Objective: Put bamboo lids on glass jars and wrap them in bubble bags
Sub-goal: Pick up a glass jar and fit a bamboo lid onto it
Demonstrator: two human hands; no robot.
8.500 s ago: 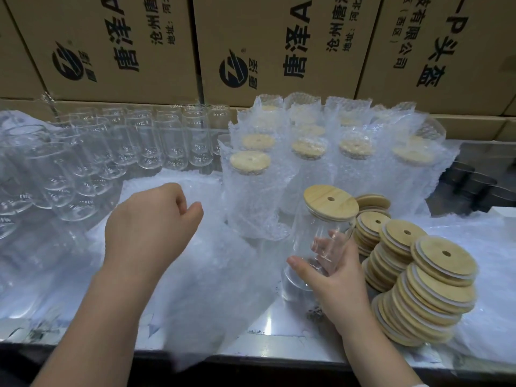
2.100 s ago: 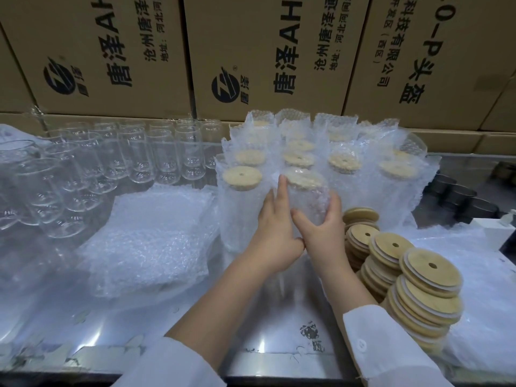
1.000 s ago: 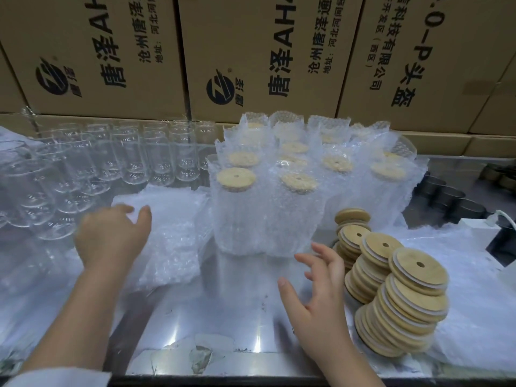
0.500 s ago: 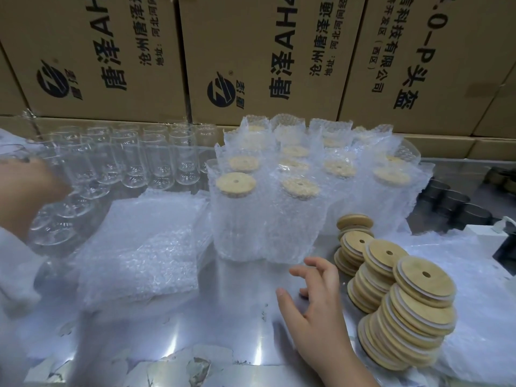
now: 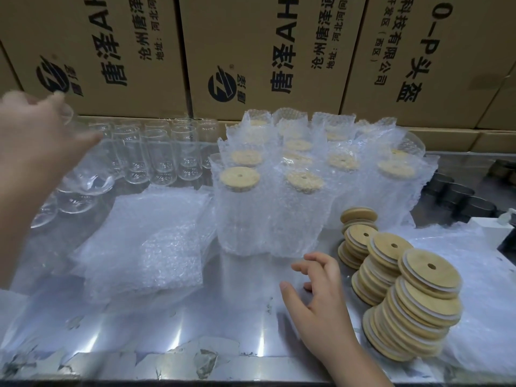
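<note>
Left hand is up from the frame's left edge, where it sat half a second ago, and now has a jar lifted out of the group at upper left. So the last wrapped unit is parked and a new cycle has started: pick done, lid next.

Jar is at upper left, off the table and tilted, base toward frame centre. It's empty, with no lid. The hand is motion-blurred, but its fingers look curled round the jar's upper part, thumb side toward the base.

Right hand has barely shifted. It sits low over the table at lower centre-right, fingers spread and loosely bent, holding nothing. It is just left of the lids, not touching them. Can't tell whether the fingertips touch the table.

Bare jars stand in rows at upper centre-left. Wrapped jars, lids on, cluster at centre. Flat bags are piled left of them, below the lifted jar. Boxes line the back.

Likely next: bring the jar to centre while the right hand takes a lid off the nearest stack. Stacks lean, so a careless grab could topple them.
</note>
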